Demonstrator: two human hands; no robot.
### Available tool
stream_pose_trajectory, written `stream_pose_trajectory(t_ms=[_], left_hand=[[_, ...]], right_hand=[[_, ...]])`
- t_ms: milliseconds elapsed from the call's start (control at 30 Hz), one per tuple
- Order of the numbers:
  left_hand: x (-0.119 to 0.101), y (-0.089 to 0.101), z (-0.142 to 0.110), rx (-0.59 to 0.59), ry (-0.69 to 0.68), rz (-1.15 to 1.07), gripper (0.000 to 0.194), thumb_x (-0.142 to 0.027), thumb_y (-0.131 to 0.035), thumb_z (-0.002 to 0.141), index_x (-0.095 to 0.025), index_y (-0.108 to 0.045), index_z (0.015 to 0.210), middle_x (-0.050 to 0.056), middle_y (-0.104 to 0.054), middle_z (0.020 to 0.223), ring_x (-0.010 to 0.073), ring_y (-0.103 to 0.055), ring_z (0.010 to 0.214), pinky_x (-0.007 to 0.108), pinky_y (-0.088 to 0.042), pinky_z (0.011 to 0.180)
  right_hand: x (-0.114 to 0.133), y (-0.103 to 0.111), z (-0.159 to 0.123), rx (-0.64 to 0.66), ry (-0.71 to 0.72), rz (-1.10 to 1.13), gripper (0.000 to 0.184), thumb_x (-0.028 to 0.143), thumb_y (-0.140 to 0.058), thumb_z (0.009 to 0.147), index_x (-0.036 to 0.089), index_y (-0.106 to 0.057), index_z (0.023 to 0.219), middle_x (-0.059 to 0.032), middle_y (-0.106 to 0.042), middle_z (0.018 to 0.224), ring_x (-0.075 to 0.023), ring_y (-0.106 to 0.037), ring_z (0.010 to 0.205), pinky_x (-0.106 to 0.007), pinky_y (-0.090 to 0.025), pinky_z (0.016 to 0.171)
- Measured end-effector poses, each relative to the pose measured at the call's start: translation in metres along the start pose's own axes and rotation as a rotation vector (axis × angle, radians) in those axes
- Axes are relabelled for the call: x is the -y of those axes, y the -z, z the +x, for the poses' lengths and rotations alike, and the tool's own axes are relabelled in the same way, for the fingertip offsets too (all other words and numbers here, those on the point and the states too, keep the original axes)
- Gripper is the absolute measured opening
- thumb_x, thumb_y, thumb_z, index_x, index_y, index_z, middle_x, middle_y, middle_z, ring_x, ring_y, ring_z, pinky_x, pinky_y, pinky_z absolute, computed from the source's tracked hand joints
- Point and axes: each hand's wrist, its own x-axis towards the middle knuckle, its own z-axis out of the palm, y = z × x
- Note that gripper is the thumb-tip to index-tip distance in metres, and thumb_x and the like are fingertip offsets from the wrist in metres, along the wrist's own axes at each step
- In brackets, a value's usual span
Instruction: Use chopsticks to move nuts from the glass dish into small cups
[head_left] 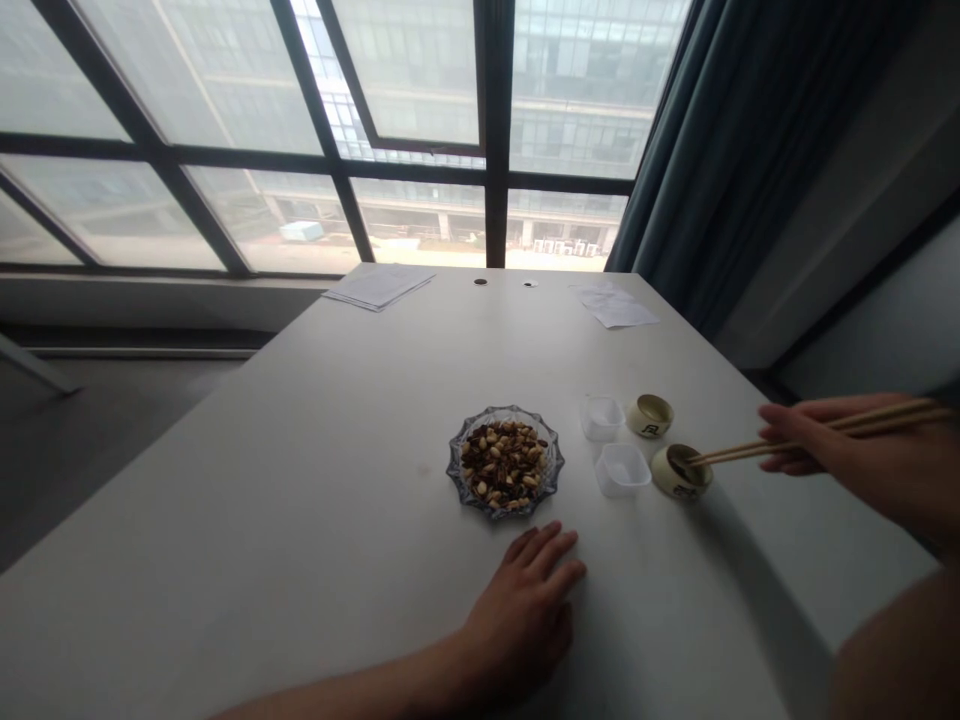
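My right hand (825,445) holds a pair of wooden chopsticks (757,447), and their tips reach into a small cream ceramic cup (681,472) with a dark marking on its side. A second cup of the same kind (649,415) stands behind it. Two small clear plastic containers (602,418) (622,470) sit left of the cups. My left hand (521,625) rests on the table, fingers spread and holding nothing, just below a scalloped glass dish (555,460) piled with pale and dark brown nuts (504,465).
The white table (262,520) carries loose paper sheets (380,285) (616,310) and small dark round marks at its far end. Behind it is a large framed window (300,210), with a dark teal curtain (675,170) at the right.
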Motion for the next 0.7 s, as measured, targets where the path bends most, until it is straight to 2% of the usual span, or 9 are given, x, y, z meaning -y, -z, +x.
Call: stream_pose_trajectory(t_ms=[100, 167, 233, 300, 433, 533, 600, 700], left_hand=[[-0.001, 0.000, 0.001, 0.006, 0.002, 0.010, 0.058, -0.008, -0.059, 0.078, -0.026, -0.055, 0.133, 0.004, -0.042, 0.162, 0.0272, -0.030, 0.153, 0.048, -0.025, 0.125], [-0.001, 0.000, 0.001, 0.007, 0.000, 0.012, 0.058, -0.007, -0.059, 0.078, -0.026, -0.055, 0.133, 0.004, -0.042, 0.162, 0.0272, -0.029, 0.153, 0.048, -0.025, 0.125], [-0.001, 0.001, 0.001, 0.001, -0.002, 0.007, 0.056, -0.008, -0.058, 0.080, -0.026, -0.055, 0.133, 0.004, -0.042, 0.161, 0.0270, -0.030, 0.153, 0.048, -0.025, 0.125], [0.000, 0.001, 0.001, -0.006, -0.004, -0.002, 0.054, -0.009, -0.058, 0.081, -0.026, -0.056, 0.132, 0.004, -0.043, 0.161, 0.0268, -0.030, 0.153, 0.048, -0.025, 0.125], [0.000, 0.001, 0.001, -0.002, -0.007, -0.014, 0.051, -0.011, -0.059, 0.083, -0.026, -0.056, 0.132, 0.005, -0.043, 0.161, 0.0277, -0.031, 0.153, 0.048, -0.025, 0.125], [0.000, 0.000, 0.000, -0.007, -0.008, -0.014, 0.050, -0.013, -0.060, 0.084, -0.026, -0.057, 0.132, 0.005, -0.044, 0.161, 0.0277, -0.031, 0.152, 0.048, -0.025, 0.125], [0.001, 0.000, 0.000, -0.013, -0.009, -0.012, 0.049, -0.014, -0.060, 0.085, -0.026, -0.057, 0.132, 0.004, -0.044, 0.161, 0.0269, -0.031, 0.152, 0.047, -0.024, 0.125], [0.001, -0.001, -0.001, -0.017, -0.013, -0.008, 0.047, -0.014, -0.060, 0.086, -0.026, -0.056, 0.131, 0.004, -0.044, 0.161, 0.0259, -0.030, 0.153, 0.046, -0.023, 0.126]], right_hand=[[0.005, -0.022, 0.018, 0.065, -0.138, -0.025, 0.040, 0.062, -0.078, 0.079, 0.022, -0.079, 0.079, -0.0136, -0.080, 0.075, -0.0369, -0.079, 0.069, -0.039, -0.066, 0.055], [0.008, -0.034, 0.025, 0.101, -0.164, -0.015, 0.040, 0.060, -0.078, 0.079, 0.020, -0.079, 0.082, -0.0141, -0.081, 0.078, -0.0367, -0.080, 0.072, -0.038, -0.065, 0.057], [0.013, -0.041, 0.026, 0.085, -0.163, 0.005, 0.039, 0.058, -0.078, 0.079, 0.020, -0.078, 0.082, -0.0152, -0.081, 0.080, -0.0365, -0.080, 0.073, -0.037, -0.064, 0.056], [0.021, -0.041, 0.021, 0.026, -0.157, 0.006, 0.037, 0.057, -0.077, 0.081, 0.020, -0.077, 0.080, -0.0155, -0.081, 0.080, -0.0359, -0.080, 0.072, -0.036, -0.063, 0.054], [0.045, -0.036, 0.002, -0.181, -0.100, -0.045, 0.035, 0.057, -0.073, 0.085, 0.023, -0.076, 0.079, -0.0139, -0.078, 0.070, -0.0355, -0.079, 0.068, -0.037, -0.061, 0.050], [0.063, -0.040, -0.013, -0.254, -0.014, 0.018, 0.033, 0.058, -0.073, 0.087, 0.025, -0.078, 0.084, -0.0116, -0.080, 0.075, -0.0330, -0.079, 0.070, -0.037, -0.062, 0.056], [0.075, -0.050, -0.021, -0.194, 0.035, 0.095, 0.032, 0.057, -0.073, 0.088, 0.026, -0.080, 0.085, -0.0105, -0.080, 0.078, -0.0305, -0.079, 0.069, -0.036, -0.062, 0.058], [0.092, -0.072, -0.028, 0.048, 0.123, 0.153, 0.035, 0.055, -0.071, 0.090, 0.023, -0.081, 0.079, -0.0089, -0.080, 0.075, -0.0254, -0.076, 0.065, -0.031, -0.059, 0.056]])
